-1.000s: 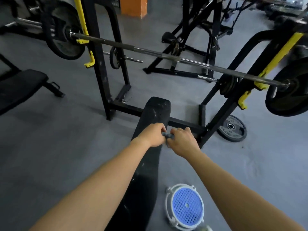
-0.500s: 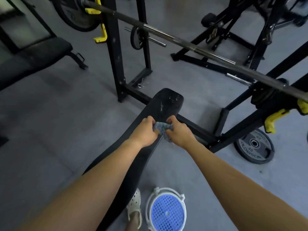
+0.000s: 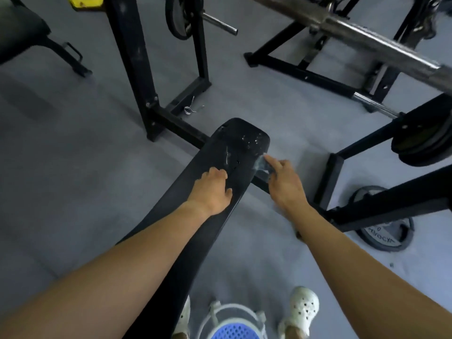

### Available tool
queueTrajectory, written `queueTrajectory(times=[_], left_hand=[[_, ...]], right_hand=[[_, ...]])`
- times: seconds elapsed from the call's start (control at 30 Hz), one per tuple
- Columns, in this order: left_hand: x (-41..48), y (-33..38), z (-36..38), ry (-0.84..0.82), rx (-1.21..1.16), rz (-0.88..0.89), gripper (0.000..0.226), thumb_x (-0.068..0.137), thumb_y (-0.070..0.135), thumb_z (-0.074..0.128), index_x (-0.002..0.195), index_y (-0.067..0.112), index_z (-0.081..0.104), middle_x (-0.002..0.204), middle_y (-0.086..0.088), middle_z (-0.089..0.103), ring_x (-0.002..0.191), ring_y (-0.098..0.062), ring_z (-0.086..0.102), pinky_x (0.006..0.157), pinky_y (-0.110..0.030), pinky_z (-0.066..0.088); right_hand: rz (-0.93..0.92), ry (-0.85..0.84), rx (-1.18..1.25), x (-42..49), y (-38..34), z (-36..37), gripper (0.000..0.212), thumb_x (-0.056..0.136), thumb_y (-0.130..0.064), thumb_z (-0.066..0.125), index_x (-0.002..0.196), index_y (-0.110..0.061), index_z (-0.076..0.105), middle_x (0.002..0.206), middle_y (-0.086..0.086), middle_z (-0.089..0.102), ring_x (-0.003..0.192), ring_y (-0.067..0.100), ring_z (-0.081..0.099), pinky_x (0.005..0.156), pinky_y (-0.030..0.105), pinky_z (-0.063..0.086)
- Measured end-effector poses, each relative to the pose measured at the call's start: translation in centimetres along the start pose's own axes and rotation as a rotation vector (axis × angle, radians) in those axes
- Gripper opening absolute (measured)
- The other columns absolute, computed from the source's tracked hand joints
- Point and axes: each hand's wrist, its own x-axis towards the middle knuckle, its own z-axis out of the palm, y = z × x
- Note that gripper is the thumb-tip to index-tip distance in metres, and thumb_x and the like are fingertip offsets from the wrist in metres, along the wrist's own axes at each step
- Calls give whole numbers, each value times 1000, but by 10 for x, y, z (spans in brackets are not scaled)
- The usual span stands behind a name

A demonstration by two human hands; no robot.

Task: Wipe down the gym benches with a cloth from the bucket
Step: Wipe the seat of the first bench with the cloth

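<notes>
The cloth (image 3: 263, 165) is pinched by the right hand (image 3: 283, 183) at the right edge of the bench (image 3: 244, 140) near its far end, the bench top is pressed by the flat left hand (image 3: 211, 189), and the wiping seems only just begun, with nearly all left.
</notes>
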Motion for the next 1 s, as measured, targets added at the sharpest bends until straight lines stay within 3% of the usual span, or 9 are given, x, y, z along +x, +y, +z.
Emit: queueTrajectory(times=[0.13,0.23,0.4,0.57,0.7,0.8,0.87,0.93,1.0], left_hand=[[73,-13,50,50,10,34,41,102,35,57,138,16,56,138,-5,55,123,-26,55,108,-43,44],[124,-21,93,101,82,103,41,101,37,59,136,17,60,136,-3,60,123,-24,57,107,-42,45],[183,-40,162,188,407,278,49,98,57,50,116,19,76,121,1,70,115,-19,61,106,-40,44],[213,-58,199,320,565,401,63,92,69,42,94,19,80,86,3,72,85,-18,65,95,-39,48],[226,-59,207,442,600,435,65,88,73,48,78,16,76,68,2,67,66,-19,65,79,-39,54],[235,-58,209,469,616,423,70,85,79,46,69,17,73,62,2,65,62,-22,63,76,-40,54],[240,-58,208,457,650,402,74,84,84,40,69,18,72,61,3,64,62,-22,62,77,-40,53],[242,-57,208,469,670,407,74,84,85,38,70,20,69,61,5,62,62,-21,60,77,-39,52],[240,-58,210,506,661,401,71,83,85,40,71,21,67,63,7,63,62,-18,61,77,-37,53]], right_hand=[[-121,53,-39,64,39,45,59,98,1,45,150,-26,46,156,4,38,126,34,54,107,44,46],[-174,88,-78,107,65,86,65,94,5,42,151,-25,43,164,2,29,130,34,52,105,43,47],[-265,122,-31,157,118,159,65,95,6,44,151,-28,44,165,-2,29,141,28,44,114,43,43],[-633,34,-74,175,174,211,58,95,5,50,150,-12,48,159,4,40,154,22,19,124,38,26],[-841,29,-158,207,201,211,56,93,-6,46,149,-9,48,158,6,42,153,23,24,126,36,19],[-763,91,-167,248,205,202,58,92,-5,45,148,-17,50,157,1,44,150,20,31,123,37,27],[-621,161,-93,270,194,192,55,93,-4,45,142,-27,55,150,-6,49,142,16,41,115,26,36],[-545,233,29,284,179,186,47,92,2,44,130,-19,63,136,2,59,130,20,49,104,15,35],[-520,281,51,285,169,190,40,95,-4,46,129,-17,61,133,2,58,129,18,44,104,23,34]])
